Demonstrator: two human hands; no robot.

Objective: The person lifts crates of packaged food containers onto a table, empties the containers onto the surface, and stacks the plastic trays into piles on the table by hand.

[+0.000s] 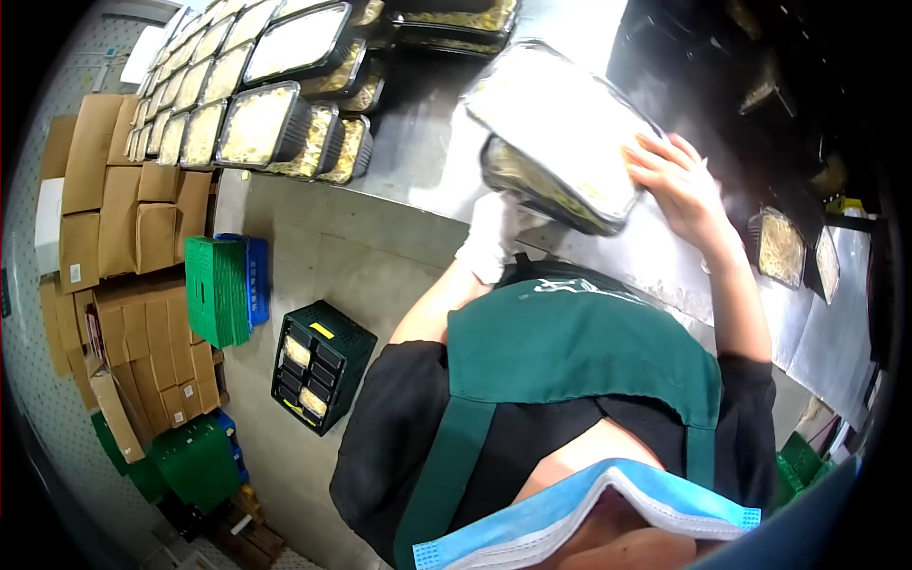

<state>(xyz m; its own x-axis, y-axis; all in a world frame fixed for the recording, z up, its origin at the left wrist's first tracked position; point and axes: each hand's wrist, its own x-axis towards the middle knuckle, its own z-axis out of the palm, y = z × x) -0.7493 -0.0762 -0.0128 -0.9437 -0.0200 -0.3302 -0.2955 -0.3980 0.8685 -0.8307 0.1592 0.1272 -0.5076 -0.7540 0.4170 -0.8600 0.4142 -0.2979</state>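
Note:
In front of me I hold two stacked black plastic food trays. The upper food tray (560,123) has a film top whited out by glare, and the lower food tray (532,185) shows yellowish food through its side. My right hand (679,185) grips the upper tray's right end, thumb hidden and fingers over the rim. My left hand (496,226), in a white glove, holds the lower tray from beneath at the near left; its fingers are mostly hidden. Both trays tilt above the metal table (413,161).
Rows of filled food trays (256,123) are stacked at the table's left. More trays (781,247) lie at right. On the floor stand a dark green crate (328,366) holding trays, green crates (214,290) and cardboard boxes (119,223).

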